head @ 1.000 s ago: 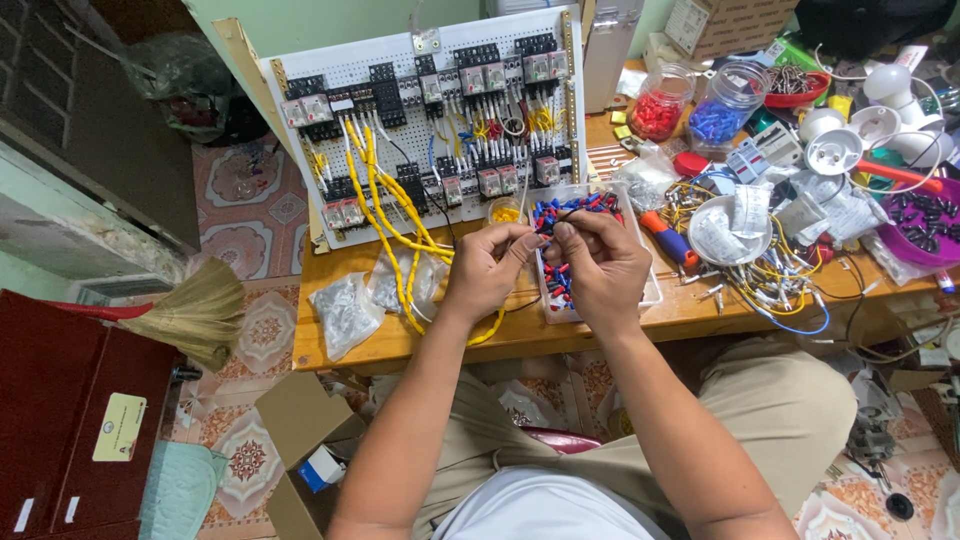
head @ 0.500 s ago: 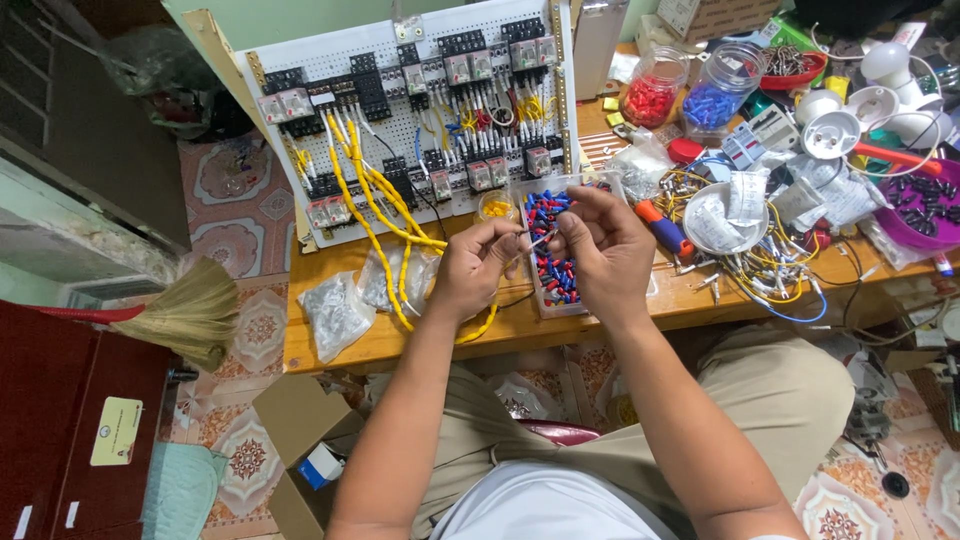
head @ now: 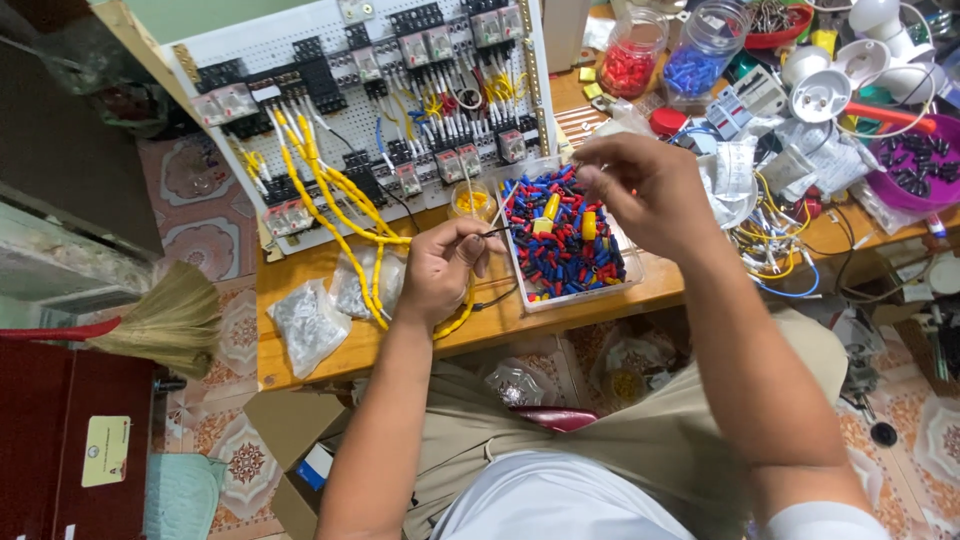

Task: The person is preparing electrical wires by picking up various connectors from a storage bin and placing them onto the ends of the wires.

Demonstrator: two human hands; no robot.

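My left hand pinches a thin black wire above the front of the wooden table, its tip pointing right. My right hand hovers over a clear tray filled with several red, blue and yellow wire terminals, fingers pinched on something small that I cannot make out. Behind both hands leans a white perforated panel with black and grey electrical modules and yellow wires looping down to the table.
Small plastic bags of metal parts lie at the table's left front. Jars of red and blue pieces, white lamp holders, a purple bowl and tangled wires crowd the right. A broom and cardboard box sit on the floor.
My hands have drawn apart: the right one lifted up and right over the tray, the left stayed low holding the wire. The view has come closer to the table.
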